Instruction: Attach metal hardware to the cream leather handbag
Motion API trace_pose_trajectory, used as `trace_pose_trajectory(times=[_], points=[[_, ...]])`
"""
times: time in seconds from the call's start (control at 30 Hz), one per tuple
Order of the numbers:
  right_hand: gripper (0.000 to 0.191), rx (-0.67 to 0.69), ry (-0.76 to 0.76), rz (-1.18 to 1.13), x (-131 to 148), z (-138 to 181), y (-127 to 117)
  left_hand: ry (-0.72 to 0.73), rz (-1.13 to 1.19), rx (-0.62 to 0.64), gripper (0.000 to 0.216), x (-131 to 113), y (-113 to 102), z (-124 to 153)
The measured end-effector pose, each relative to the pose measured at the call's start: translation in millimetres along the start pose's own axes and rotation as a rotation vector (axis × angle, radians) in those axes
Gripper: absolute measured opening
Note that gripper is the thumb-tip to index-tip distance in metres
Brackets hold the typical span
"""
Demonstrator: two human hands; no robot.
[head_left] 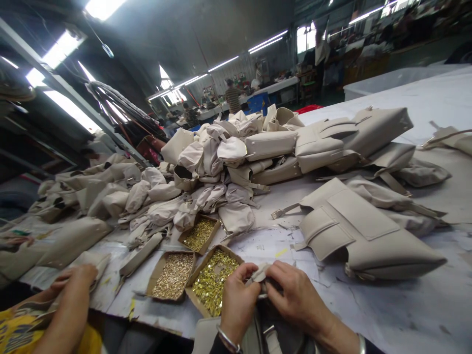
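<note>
My left hand [239, 300] pinches the edge of a beige strap [258, 273] that belongs to a bag piece [206, 337] at the front table edge. Close beside it, my right hand [293, 290] has its fingers closed on the same strap. A small buckle strap [272, 339] hangs below my hands. Just left of my left hand stands a cardboard tray [214, 280] of gold-coloured metal fittings. Next to it are a tray of copper-coloured fittings [172, 275] and another gold one [201, 234]. Whether a fitting sits between my fingers is hidden.
A beige bag [368, 231] lies on the right of the white table [409, 305]. A large heap of beige bags [273, 145] fills the back and left. At far left, a co-worker's arm [70, 305] reaches over a bag piece. Behind stands a translucent bin [387, 81].
</note>
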State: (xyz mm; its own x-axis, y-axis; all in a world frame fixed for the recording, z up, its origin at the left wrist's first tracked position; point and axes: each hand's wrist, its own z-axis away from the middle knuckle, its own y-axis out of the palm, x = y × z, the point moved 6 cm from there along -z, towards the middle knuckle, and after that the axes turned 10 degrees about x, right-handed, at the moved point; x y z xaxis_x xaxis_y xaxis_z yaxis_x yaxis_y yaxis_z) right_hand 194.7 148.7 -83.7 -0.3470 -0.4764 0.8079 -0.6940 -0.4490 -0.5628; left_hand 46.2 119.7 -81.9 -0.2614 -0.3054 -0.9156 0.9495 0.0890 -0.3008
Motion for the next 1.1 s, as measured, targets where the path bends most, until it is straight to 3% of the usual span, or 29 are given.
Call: trace_pose_trajectory(times=[0.1, 0.17, 0.27, 0.33, 0.43, 0.53, 0.77, 0.9, 1.1], points=[[0.038, -0.088, -0.065, -0.043, 2, 4, -7, 0.063, -0.247, -0.118, 0.030, -2, 3, 12], [0.057, -0.089, -0.107, -0.049, 2, 5, -8, 0.188, -0.376, -0.188, 0.037, -7, 10, 22], [0.050, 0.009, -0.121, -0.147, -1, 4, -4, 0.493, -0.533, -0.295, 0.046, -18, 22, 41], [0.042, 0.020, -0.125, -0.210, -2, 5, -4, 0.603, -0.594, -0.368, 0.047, -20, 26, 49], [0.035, -0.100, -0.159, -0.254, -3, 10, -7, 0.559, -0.566, -0.454, 0.042, -11, 21, 49], [0.037, -0.220, -0.225, -0.281, -1, 18, -7, 0.523, -0.463, -0.437, 0.036, 4, 18, 47], [0.055, -0.275, -0.395, -0.110, -4, 52, -1, 0.597, -0.316, -0.444, 0.020, 37, 36, 70], [0.061, -0.356, -0.370, -0.015, -19, 68, 5, 0.571, -0.296, -0.471, 0.014, 49, 47, 72], [0.052, -0.382, -0.288, 0.029, -23, 68, 3, 0.635, -0.349, -0.490, 0.019, 61, 61, 52]])
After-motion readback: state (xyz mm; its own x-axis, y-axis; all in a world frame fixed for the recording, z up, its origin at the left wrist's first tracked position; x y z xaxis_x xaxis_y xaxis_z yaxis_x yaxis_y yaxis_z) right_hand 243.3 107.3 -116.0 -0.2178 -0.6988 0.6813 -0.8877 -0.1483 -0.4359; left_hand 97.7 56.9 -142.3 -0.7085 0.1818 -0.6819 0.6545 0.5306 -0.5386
